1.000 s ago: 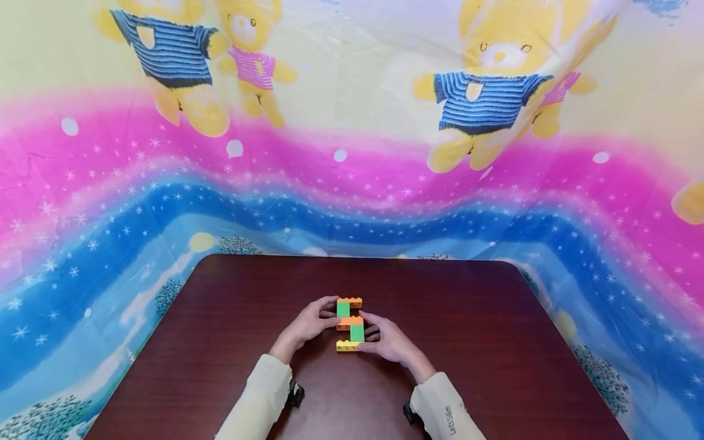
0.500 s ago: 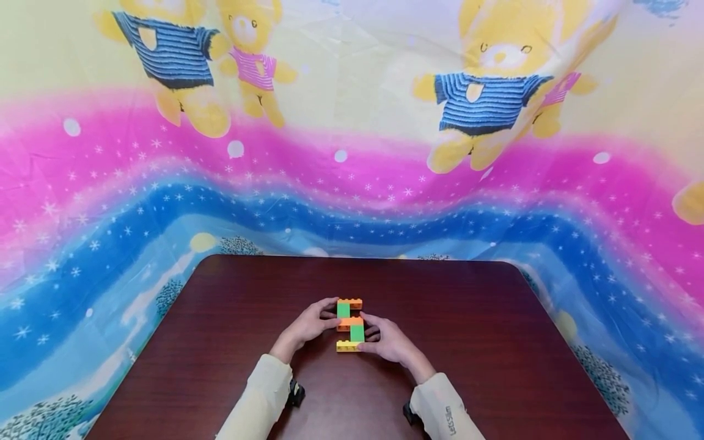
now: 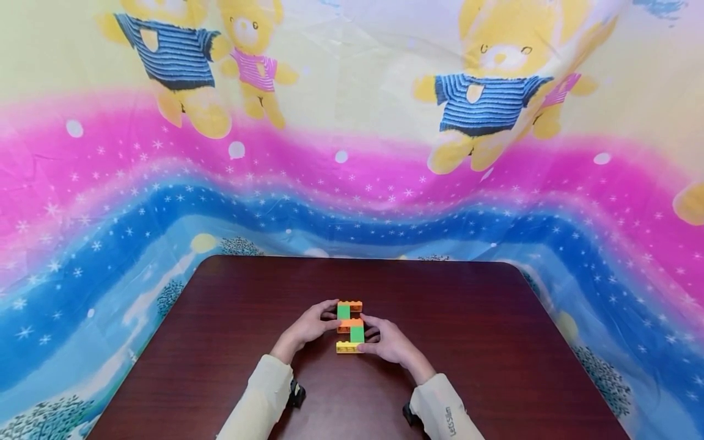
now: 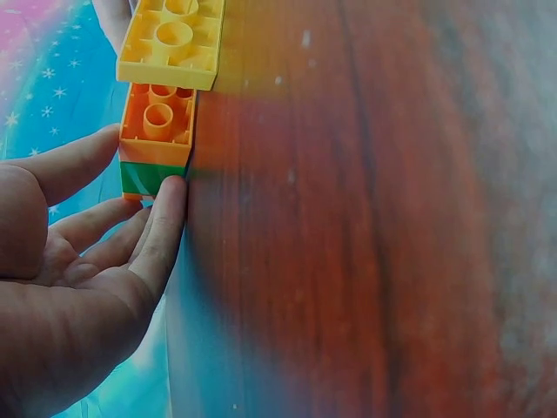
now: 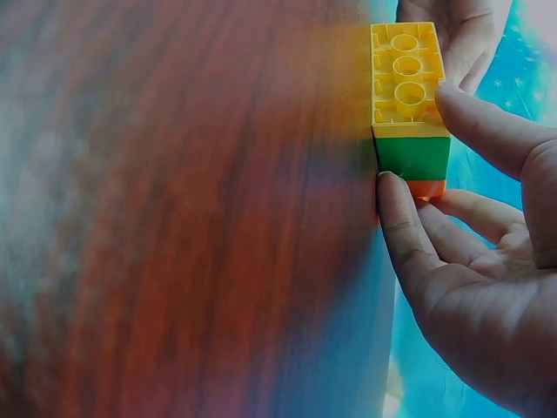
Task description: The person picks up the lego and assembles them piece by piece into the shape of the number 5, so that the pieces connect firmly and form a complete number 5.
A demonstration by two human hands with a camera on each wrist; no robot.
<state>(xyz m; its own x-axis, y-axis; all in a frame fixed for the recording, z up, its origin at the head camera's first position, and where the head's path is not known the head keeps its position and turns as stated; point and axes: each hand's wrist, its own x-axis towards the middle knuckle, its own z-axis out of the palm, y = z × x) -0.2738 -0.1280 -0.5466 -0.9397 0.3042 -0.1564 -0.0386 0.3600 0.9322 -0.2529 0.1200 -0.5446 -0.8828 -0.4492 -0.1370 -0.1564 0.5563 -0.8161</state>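
Observation:
Between my hands lies a toy building-block figure (image 3: 343,313) on its side on the table, stepped like an S. Its top and middle bars are orange, the bottom bar is a yellow brick (image 3: 346,348), and two green bricks (image 3: 357,334) join them on opposite sides. My left hand (image 3: 309,324) grips the upper left part, thumb at the middle orange brick (image 4: 157,122) and fingers around the green one. My right hand (image 3: 392,342) grips the lower right part, thumb on the yellow brick's edge. In the wrist views, the yellow brick's hollow underside shows.
The dark red-brown wooden table (image 3: 247,278) has rounded far corners. Behind it and down its sides hangs a bear-print cloth (image 3: 352,183). Both forearms, in pale sleeves (image 3: 261,391), come from the near side with black straps at the wrists.

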